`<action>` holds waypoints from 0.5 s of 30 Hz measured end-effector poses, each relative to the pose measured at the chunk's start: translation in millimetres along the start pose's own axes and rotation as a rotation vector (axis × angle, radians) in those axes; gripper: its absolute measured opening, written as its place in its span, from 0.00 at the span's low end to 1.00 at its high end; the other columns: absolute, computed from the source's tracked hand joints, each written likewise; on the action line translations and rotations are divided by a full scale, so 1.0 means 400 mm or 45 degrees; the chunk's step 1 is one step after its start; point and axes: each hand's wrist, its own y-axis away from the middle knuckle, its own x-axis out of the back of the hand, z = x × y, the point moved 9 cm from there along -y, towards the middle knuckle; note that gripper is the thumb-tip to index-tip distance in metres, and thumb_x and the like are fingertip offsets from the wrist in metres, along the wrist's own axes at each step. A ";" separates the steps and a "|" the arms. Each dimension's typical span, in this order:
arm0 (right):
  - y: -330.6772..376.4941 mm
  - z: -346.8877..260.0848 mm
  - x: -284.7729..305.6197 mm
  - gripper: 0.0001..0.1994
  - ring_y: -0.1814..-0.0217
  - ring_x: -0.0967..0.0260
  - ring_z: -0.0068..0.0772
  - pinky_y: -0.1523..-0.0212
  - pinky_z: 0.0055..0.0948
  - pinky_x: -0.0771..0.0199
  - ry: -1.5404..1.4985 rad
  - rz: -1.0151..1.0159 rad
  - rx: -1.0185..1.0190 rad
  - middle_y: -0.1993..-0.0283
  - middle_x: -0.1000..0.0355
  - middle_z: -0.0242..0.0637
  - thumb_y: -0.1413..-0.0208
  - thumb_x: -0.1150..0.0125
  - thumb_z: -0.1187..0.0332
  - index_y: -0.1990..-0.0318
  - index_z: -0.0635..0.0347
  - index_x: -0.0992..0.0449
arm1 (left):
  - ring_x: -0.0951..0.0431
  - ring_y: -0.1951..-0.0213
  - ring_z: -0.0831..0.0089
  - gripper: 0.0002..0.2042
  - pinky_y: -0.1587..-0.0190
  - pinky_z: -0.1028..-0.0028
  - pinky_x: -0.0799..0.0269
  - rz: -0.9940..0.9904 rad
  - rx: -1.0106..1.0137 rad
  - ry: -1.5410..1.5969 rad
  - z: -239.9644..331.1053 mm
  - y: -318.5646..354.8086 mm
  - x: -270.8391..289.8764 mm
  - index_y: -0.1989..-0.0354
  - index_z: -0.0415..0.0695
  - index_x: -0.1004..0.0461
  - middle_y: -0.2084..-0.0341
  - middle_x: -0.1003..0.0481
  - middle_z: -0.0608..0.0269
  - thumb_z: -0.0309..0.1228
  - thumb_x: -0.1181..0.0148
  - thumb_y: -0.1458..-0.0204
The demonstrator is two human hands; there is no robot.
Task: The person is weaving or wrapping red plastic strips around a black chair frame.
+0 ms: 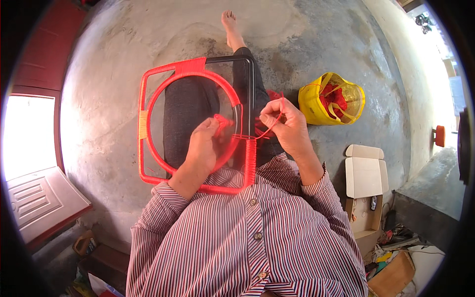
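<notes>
A rounded square frame [250, 168] with a ring inside it rests on my lap. Red cord is wound tightly around most of it, with a short yellow-orange band on the left side. Bare black tube shows at the upper right and on part of the ring. My left hand [200, 148], inside the ring's outline, is closed on a small bundle of red cord [222, 120]. To the right of the frame, my right hand [288, 126] pinches a looped strand of the cord. Strands cross between the ring and the frame's right side, just above the wound part.
A yellow bag [308, 108] holding red material [332, 99] stands on the concrete floor to the right. Nearer on that side lie an open cardboard box [363, 175] and assorted clutter [391, 274]. My bare foot [229, 20] stretches out ahead. A pale panelled board [44, 200] is at the left.
</notes>
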 end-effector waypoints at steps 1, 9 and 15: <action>-0.004 -0.029 -0.018 0.12 0.64 0.30 0.23 0.62 0.23 0.29 0.048 -0.031 0.079 0.65 0.28 0.32 0.54 0.33 0.74 0.61 0.62 0.25 | 0.31 0.75 0.77 0.07 0.70 0.79 0.34 0.004 -0.005 0.001 -0.002 0.007 -0.001 0.64 0.39 0.32 0.75 0.29 0.65 0.28 0.57 0.40; -0.005 -0.144 -0.070 0.11 0.62 0.31 0.40 0.60 0.32 0.30 0.337 -0.206 0.425 0.67 0.29 0.37 0.57 0.32 0.70 0.66 0.61 0.23 | 0.36 0.77 0.83 0.09 0.74 0.82 0.40 -0.103 -0.430 -0.355 0.062 0.051 -0.050 0.70 0.41 0.30 0.78 0.33 0.70 0.31 0.53 0.39; 0.033 -0.074 0.209 0.14 0.67 0.33 0.30 0.60 0.29 0.31 0.445 -0.391 -0.086 0.72 0.33 0.32 0.52 0.34 0.61 0.67 0.64 0.26 | 0.39 0.79 0.81 0.11 0.75 0.81 0.42 -0.023 -0.247 -0.457 0.037 0.012 -0.014 0.55 0.41 0.33 0.80 0.36 0.70 0.35 0.53 0.40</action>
